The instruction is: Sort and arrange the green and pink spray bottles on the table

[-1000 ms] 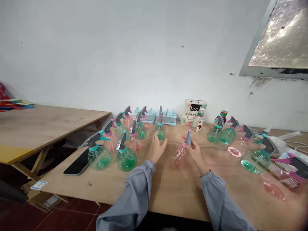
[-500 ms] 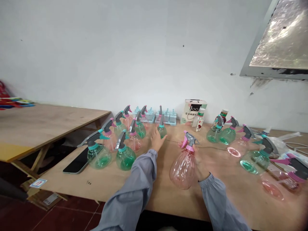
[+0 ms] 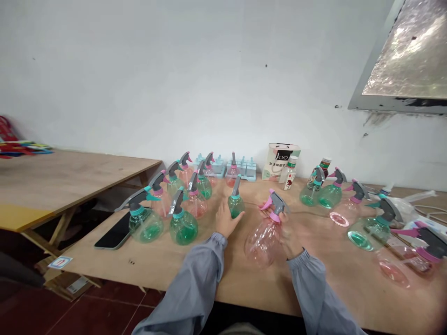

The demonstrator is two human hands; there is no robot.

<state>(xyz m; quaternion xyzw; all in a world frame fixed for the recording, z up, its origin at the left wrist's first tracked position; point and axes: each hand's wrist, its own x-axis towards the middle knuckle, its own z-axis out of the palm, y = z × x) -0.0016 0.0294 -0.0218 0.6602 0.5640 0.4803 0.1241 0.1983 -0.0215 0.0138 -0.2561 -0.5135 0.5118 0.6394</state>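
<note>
Head view: left grip point(image 3: 226, 218) holds upright green bottle point(image 3: 236, 203); right grip point(image 3: 287, 232) holds pink bottle point(image 3: 262, 244), long axis leaning right.

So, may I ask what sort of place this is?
Perhaps a simple workroom: many trigger spray bottles on a wooden table, a second wooden table with plain timber legs, and a marked, pale wall.

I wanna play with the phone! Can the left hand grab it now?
Probably not easily: the left hand holds a green bottle, and other bottles stand between that hand and the phone.
</note>
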